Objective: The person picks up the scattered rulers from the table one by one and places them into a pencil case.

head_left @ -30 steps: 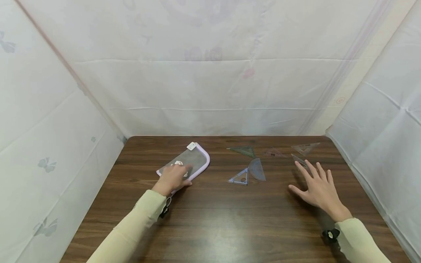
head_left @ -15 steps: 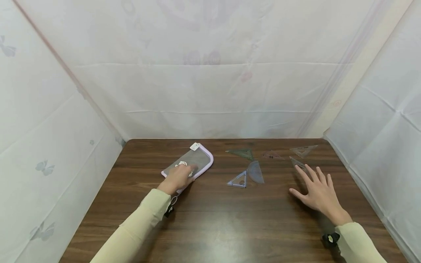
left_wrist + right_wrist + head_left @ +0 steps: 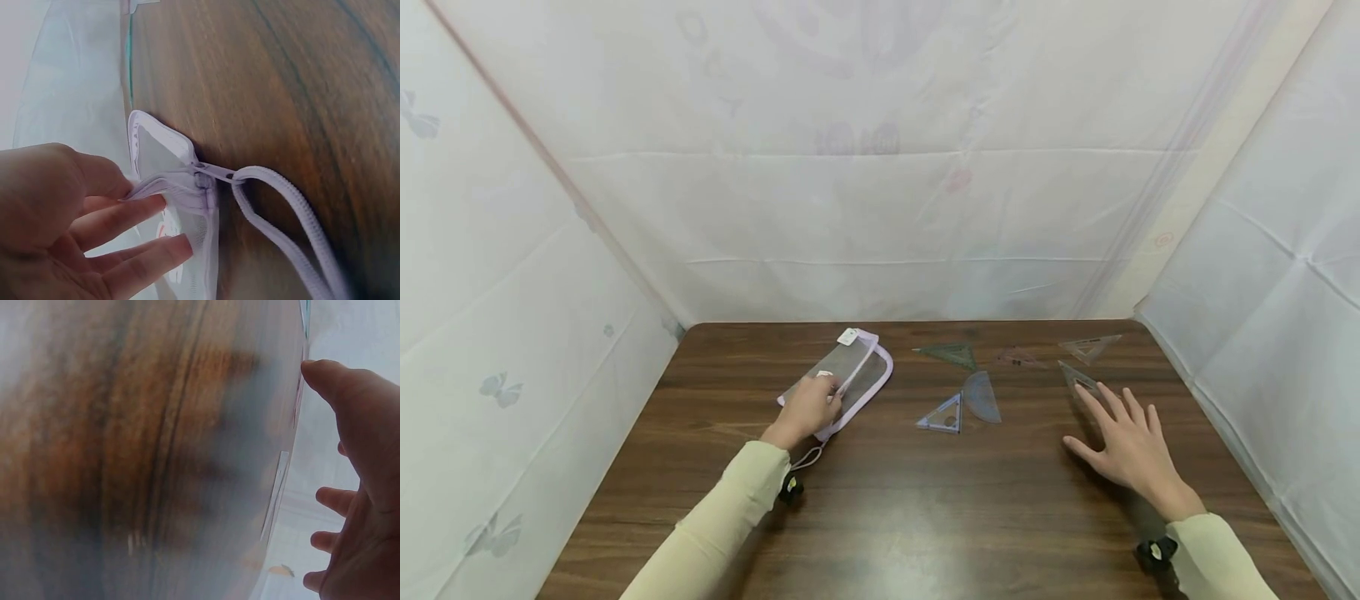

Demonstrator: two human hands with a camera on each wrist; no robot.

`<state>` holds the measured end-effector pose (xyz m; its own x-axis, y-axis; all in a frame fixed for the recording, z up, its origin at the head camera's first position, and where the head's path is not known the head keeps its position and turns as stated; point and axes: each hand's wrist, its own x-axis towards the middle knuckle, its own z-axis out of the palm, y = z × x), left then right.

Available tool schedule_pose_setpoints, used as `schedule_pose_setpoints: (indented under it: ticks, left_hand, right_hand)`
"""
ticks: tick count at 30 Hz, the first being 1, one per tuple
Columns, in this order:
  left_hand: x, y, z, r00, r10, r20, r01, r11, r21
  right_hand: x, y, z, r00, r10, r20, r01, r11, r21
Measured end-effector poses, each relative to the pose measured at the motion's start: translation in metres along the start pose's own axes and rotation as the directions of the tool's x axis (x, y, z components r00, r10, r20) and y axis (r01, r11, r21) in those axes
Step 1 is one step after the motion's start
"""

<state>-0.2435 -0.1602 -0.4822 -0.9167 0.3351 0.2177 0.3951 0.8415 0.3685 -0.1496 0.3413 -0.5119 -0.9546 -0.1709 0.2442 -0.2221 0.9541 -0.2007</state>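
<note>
In the head view my left hand [image 3: 807,410] pinches the upper layer of a clear mesh zip pouch [image 3: 842,357] with lilac edging on the table's left side. The left wrist view shows the thumb and forefinger on the lifted lilac edge [image 3: 169,181]. Beside them is the zipper pull [image 3: 215,172] with a looped cord [image 3: 290,200]. The pouch's mouth gapes along its right side. My right hand [image 3: 1131,450] hovers with fingers spread, holding nothing, at the right. Its fingertips are close to a clear set square [image 3: 1073,374], partly hidden behind them.
Mid-table lie a blue-edged set square [image 3: 959,410] and a bluish protractor [image 3: 982,398]. Behind them are a green set square [image 3: 955,355] and a pinkish one [image 3: 1018,358]. Another clear set square [image 3: 1090,347] lies at the back right. White cloth [image 3: 880,208] walls the brown table [image 3: 925,517].
My left hand has taken hold of the pouch's upper layer and raised it, so the mouth has parted along the right edge. The right hand has hardly moved.
</note>
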Motion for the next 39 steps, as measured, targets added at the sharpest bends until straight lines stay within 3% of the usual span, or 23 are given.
schedule_pose_setpoints:
  ticks: [6,11,14,18,23,35,37,39]
  left_hand:
    - [-0.002,-0.003,0.003,0.988,-0.145,-0.056,0.138,0.984,-0.111]
    - [-0.002,-0.008,0.009,0.968,-0.237,-0.081,0.215,0.952,-0.218]
    - [-0.002,-0.010,0.011,0.958,-0.277,-0.075,0.237,0.911,-0.338]
    - [-0.003,-0.011,0.013,0.940,-0.339,-0.047,0.272,0.823,-0.499]
    - [-0.003,-0.013,0.014,0.924,-0.381,-0.031,0.280,0.730,-0.624]
    - [-0.004,-0.013,0.020,0.887,-0.462,-0.010,0.331,0.650,-0.684]
    - [-0.004,-0.013,0.021,0.880,-0.476,0.016,0.346,0.617,-0.707]
    - [-0.003,-0.012,0.021,0.868,-0.495,0.047,0.365,0.569,-0.737]
  right_hand:
    - [-0.001,0.000,0.000,1.000,0.002,0.001,-0.002,1.000,0.008]
    - [-0.001,-0.001,0.000,1.000,0.006,0.005,-0.006,1.000,0.010]
    - [-0.001,-0.001,0.000,1.000,0.012,0.010,-0.012,1.000,0.010]
    - [-0.002,-0.001,0.000,1.000,0.018,0.017,-0.019,1.000,0.009]
    - [-0.001,-0.001,-0.001,1.000,0.014,0.013,-0.015,1.000,0.010]
    - [0.005,-0.004,-0.003,1.000,-0.011,0.024,0.010,1.000,0.029]
    - [0.007,-0.006,-0.003,0.999,-0.013,0.030,0.012,0.999,0.033]
    - [0.010,-0.008,-0.004,0.999,-0.014,0.039,0.012,0.999,0.042]
